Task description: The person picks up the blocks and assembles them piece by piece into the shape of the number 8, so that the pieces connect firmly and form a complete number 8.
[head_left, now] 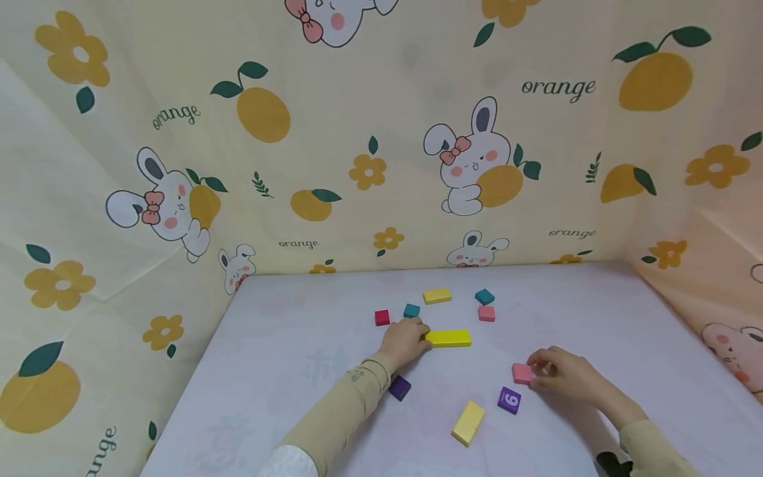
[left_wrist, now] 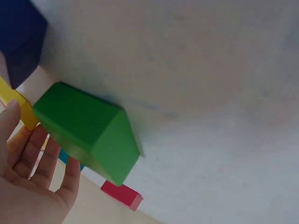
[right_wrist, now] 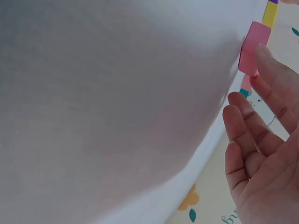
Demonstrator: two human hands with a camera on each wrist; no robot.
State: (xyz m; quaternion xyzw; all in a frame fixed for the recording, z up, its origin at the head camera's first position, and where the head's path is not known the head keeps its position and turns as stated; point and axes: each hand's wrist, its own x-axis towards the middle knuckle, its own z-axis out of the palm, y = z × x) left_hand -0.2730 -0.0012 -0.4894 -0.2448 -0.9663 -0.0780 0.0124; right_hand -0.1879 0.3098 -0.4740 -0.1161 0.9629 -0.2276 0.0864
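My left hand [head_left: 404, 341] pinches the left end of a long bright yellow block [head_left: 450, 338] between thumb and fingers. Behind its knuckles sits a teal block [head_left: 411, 311], with a red block [head_left: 382, 318] to its left. In the left wrist view a green block [left_wrist: 86, 116] stands close beside the fingers; the forearm hides it in the head view. A dark purple block [head_left: 400, 388] lies by the left sleeve. My right hand [head_left: 566, 376] holds a pink block [head_left: 522, 373] by its right edge with thumb and index finger, the other fingers loosely bent.
A purple block with a white numeral [head_left: 509, 400] lies just in front of the pink one. Pale yellow blocks lie at the front [head_left: 468, 423] and back [head_left: 437, 295]. At the back right, another teal block [head_left: 485, 296] sits behind a second pink block [head_left: 486, 313]. Printed cloth [head_left: 369, 218] walls the table.
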